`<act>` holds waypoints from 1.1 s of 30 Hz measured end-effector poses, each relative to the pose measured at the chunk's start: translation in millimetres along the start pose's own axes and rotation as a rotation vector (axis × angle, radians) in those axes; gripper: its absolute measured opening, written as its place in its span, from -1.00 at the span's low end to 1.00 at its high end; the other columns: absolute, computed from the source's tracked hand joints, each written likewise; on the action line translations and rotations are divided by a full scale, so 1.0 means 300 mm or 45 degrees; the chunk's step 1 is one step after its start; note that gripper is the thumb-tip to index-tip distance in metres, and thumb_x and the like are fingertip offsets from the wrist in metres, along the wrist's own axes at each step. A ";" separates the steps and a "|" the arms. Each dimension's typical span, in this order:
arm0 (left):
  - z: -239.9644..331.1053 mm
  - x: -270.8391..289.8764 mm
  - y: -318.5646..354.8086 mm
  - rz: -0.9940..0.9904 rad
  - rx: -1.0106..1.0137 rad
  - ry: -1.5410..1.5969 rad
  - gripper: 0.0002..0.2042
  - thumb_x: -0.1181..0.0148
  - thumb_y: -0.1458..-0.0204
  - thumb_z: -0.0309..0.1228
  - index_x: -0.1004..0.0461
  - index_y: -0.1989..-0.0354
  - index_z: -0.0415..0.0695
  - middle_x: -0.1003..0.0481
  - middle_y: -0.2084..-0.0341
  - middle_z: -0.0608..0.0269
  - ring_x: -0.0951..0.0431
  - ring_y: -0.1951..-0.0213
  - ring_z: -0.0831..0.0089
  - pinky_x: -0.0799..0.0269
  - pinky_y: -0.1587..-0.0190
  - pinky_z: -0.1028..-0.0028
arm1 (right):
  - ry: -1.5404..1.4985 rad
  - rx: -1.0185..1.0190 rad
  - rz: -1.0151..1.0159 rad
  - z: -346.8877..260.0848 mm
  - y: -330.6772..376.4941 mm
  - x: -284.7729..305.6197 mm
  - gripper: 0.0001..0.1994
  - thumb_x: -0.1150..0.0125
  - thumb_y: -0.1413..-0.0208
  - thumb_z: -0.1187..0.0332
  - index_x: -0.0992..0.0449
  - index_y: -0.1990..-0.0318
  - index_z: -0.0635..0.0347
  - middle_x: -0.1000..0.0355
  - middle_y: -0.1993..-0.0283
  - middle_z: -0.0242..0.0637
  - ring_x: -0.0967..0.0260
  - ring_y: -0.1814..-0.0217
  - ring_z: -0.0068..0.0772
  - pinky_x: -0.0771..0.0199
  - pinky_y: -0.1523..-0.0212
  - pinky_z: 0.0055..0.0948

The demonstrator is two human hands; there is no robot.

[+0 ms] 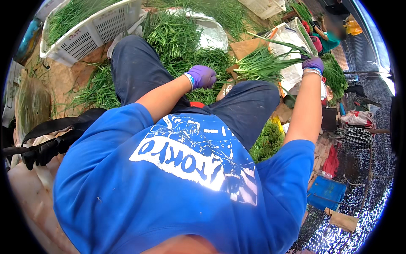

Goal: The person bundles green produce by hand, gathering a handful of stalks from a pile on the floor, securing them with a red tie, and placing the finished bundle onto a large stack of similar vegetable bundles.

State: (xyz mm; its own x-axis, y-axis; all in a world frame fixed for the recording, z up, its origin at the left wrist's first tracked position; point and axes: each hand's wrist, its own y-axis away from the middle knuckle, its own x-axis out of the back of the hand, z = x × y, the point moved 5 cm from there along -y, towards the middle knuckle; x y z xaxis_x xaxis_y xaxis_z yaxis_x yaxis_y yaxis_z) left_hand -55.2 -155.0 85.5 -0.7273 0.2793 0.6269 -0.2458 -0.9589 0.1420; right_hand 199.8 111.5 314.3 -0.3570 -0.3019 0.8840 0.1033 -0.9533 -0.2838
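Head view, left hand: we see the left hand (203, 76), in a purple glove, clenched on the stem end of the chive bundle (260, 65).
Right hand: the right hand (313, 64) grasps the bundle's leaf end.
Bundle: above the knee (249, 99), little open room around.
Crate: the white crate (91, 31) is well left of the bundle.

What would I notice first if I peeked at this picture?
Probably the big bright blue shirt filling the bottom. Then the two purple-gloved hands higher up: the left hand near the middle, and the right hand gripping a bundle of long green stalks. More greens fill a white crate, top left.
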 end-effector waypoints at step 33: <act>-0.144 -0.093 -0.031 -0.194 0.490 -0.459 -0.52 -0.05 0.17 -0.12 -0.30 0.06 -0.08 -0.39 0.15 0.06 -0.38 0.09 0.14 -0.26 0.07 0.29 | -1.036 0.560 0.074 -0.121 -0.041 -0.110 -0.67 -0.03 0.03 0.19 -0.39 0.07 -0.04 -0.30 -0.01 -0.26 -0.25 -0.03 -0.32 -0.26 0.01 -0.45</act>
State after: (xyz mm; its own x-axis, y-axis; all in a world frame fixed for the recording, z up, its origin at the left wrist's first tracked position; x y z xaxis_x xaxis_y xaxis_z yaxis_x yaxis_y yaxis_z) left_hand -60.3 -151.8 33.7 -0.4195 0.4462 0.7905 -0.0299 -0.8772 0.4793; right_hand 176.7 133.5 275.2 0.4045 -0.1049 0.9085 0.5031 -0.8040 -0.3168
